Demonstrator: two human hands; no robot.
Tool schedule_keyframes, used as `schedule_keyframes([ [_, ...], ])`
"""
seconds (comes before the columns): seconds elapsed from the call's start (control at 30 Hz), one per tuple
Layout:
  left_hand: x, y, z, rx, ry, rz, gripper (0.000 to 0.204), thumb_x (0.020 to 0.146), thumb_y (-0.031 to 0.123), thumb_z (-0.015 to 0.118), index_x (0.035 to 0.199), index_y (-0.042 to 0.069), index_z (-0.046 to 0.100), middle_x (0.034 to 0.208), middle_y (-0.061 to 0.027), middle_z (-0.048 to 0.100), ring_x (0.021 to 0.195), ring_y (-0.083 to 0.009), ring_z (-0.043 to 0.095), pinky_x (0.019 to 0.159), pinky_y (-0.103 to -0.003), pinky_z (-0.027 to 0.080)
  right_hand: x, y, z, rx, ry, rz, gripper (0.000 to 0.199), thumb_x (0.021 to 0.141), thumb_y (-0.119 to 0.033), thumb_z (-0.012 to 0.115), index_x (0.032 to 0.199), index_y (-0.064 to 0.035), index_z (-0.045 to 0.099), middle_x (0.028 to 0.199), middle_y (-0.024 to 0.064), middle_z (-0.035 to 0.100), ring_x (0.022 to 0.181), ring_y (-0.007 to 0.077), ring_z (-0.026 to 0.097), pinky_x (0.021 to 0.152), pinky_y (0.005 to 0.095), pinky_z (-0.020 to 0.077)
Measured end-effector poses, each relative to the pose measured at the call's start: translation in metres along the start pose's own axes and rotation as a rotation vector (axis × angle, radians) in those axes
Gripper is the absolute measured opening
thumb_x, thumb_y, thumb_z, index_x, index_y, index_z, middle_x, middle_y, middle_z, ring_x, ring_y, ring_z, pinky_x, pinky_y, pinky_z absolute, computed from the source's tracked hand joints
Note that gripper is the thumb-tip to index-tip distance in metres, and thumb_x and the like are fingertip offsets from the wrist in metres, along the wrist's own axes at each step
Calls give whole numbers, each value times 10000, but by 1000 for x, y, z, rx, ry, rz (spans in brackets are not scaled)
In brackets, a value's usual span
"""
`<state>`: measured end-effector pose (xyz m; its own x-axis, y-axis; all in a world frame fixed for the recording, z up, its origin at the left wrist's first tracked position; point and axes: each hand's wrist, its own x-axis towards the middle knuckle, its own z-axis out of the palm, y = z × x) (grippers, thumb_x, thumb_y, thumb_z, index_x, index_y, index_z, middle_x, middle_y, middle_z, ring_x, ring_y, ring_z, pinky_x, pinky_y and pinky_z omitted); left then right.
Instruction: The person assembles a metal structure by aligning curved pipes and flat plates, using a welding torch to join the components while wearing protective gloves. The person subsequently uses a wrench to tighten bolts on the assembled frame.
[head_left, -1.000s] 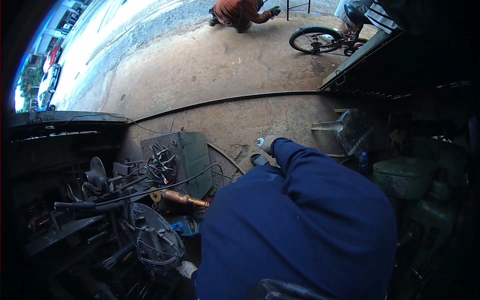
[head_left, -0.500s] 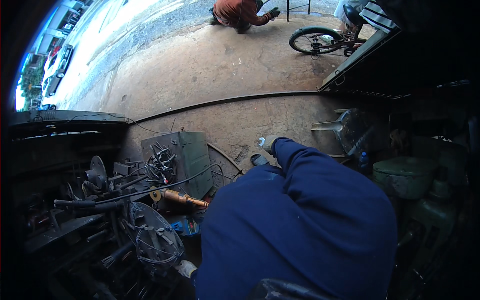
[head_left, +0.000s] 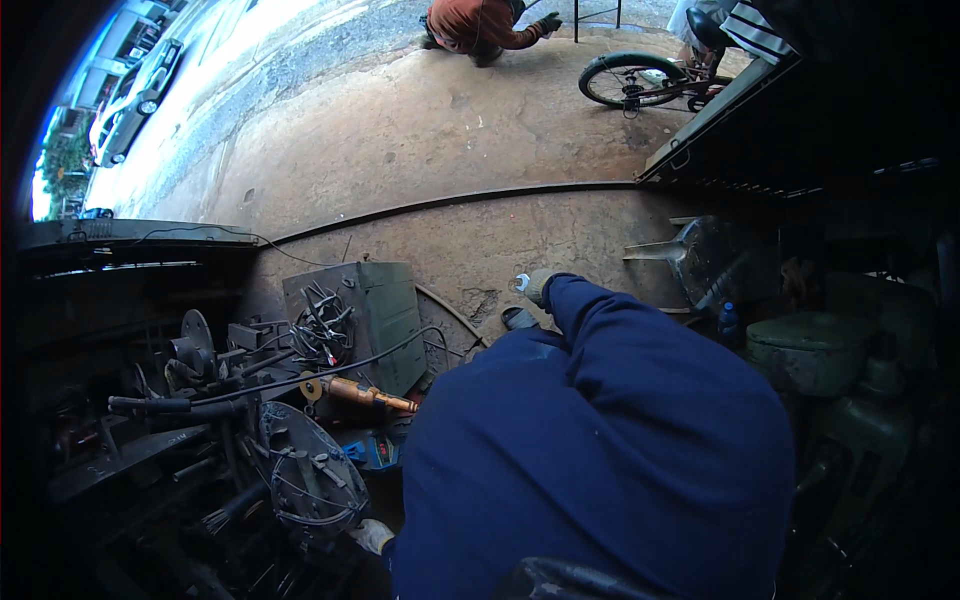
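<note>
Clasping the wrench (head_left: 521, 283), the right hand (head_left: 541, 288) should hold firm; left hand (head_left: 374, 536), beside the tray (head_left: 290, 425): cannot tell its grip.

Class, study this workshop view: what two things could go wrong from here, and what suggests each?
The right hand holds a wrench out near a shoe; if that grip slipped, the wrench might strike it.

The left hand is at the edge of a round tray; a knock could spill the loose metal pieces inside.
</note>
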<state>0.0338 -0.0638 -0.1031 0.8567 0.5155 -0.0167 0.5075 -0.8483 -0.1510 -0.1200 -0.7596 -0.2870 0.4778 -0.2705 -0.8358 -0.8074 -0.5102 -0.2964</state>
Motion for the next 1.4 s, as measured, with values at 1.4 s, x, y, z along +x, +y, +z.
schedule_keyframes([
  [1.4, -33, 0, -49, -160, -49, 127, 534, 921, 235, 514, 1397, -7, 543, 1309, -320, 589, 1206, -488, 566, 1026, -540, 455, -47, -99, -1, -77, 0, -37, 346, 964, -248, 612, 1028, 66, 741, 934, 199, 764, 765, 263, 768, 649, 413, 593],
])
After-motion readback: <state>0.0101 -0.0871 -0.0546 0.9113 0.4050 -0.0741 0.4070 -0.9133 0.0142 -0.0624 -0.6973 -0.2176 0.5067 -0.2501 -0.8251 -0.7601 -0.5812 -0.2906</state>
